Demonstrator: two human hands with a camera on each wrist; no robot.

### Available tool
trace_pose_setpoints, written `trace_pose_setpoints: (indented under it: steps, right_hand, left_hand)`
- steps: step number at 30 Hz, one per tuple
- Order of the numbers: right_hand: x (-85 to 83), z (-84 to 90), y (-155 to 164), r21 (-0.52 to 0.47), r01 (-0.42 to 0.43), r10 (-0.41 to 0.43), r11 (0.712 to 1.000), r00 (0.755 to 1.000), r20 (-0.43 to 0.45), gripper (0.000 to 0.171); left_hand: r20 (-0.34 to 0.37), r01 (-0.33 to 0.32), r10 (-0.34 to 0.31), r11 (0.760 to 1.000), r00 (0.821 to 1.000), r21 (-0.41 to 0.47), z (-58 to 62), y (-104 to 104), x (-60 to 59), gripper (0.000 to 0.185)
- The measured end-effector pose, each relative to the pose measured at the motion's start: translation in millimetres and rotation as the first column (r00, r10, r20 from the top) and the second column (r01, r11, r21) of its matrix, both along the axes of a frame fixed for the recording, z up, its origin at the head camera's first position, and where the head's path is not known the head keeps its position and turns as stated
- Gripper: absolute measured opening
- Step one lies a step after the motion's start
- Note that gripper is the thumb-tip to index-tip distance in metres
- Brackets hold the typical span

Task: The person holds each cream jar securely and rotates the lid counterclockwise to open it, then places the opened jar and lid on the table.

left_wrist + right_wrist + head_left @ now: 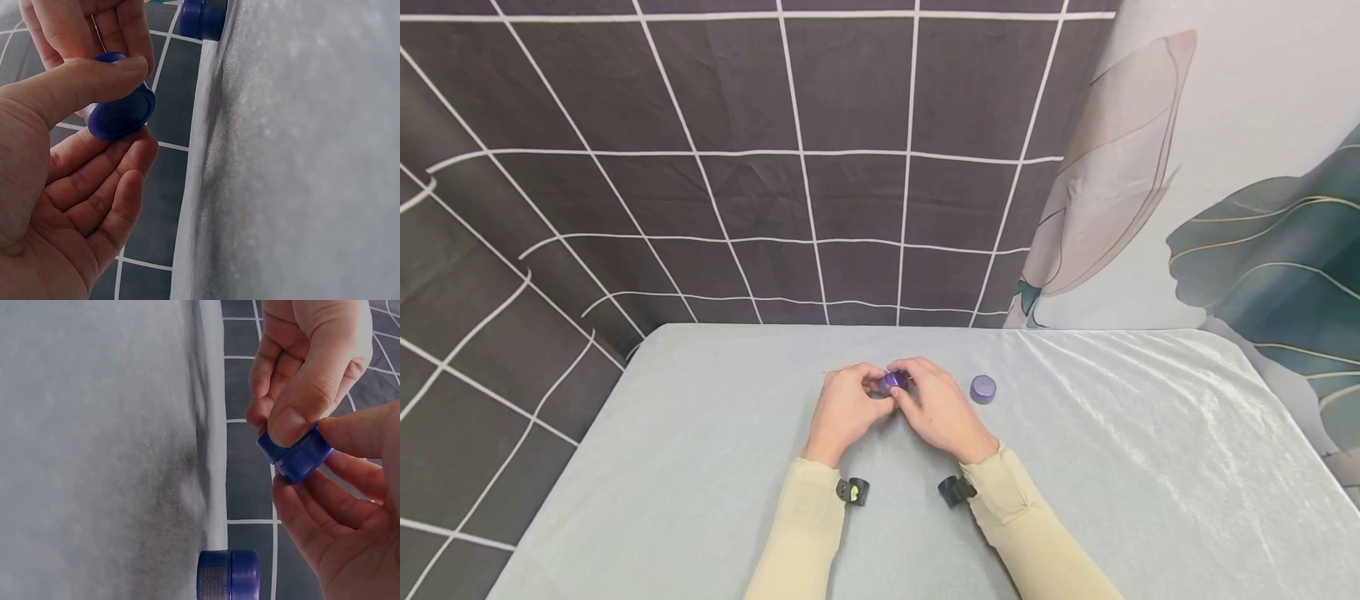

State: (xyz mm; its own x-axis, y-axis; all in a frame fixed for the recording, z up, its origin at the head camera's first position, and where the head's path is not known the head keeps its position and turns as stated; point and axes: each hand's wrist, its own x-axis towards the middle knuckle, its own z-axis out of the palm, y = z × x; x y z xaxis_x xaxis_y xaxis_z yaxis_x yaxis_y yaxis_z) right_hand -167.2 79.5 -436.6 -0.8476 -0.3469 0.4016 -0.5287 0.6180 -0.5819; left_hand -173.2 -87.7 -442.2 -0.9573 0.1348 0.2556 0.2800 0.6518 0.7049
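Note:
A small round purple jar (893, 382) is held just above the table's middle between both hands. My left hand (867, 390) pinches it between thumb and curled fingers; in the left wrist view the thumb lies across the jar (122, 115). My right hand (912, 387) grips the jar's other side, and in the right wrist view its fingers curl under the jar (297, 453). A second purple jar (982, 388) stands on the cloth just right of my right hand, untouched.
The table (700, 467) is covered with a pale grey-green cloth. A dark checked curtain (737, 183) hangs behind it and at the left. A leaf-patterned wall (1262, 233) is at the right.

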Motion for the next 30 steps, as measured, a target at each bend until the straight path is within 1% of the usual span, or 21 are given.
trace_pose_setpoints:
  steps: [13, 23, 30]
  right_hand:
    - [-0.9, -2.8, -0.1, -0.005, -0.022, 0.022, 1.000, 1.000, -0.006, 0.028]
    - [-0.5, -2.1, 0.4, -0.002, -0.027, 0.027, 1.000, 1.000, 0.002, 0.026]
    - [-1.2, -2.7, 0.7, 0.002, -0.050, 0.050, 0.999, 0.999, -0.005, 0.025]
  left_hand:
    - [0.013, 0.001, -0.001, 1.000, 1.000, -0.001, -1.9, -0.8, -1.5, 0.026]
    - [0.026, 0.001, -0.001, 1.000, 1.000, 0.007, -0.7, -0.2, -0.9, 0.025]
    - [0.026, 0.001, -0.002, 1.000, 1.000, 0.005, -0.2, -0.6, -0.4, 0.027]
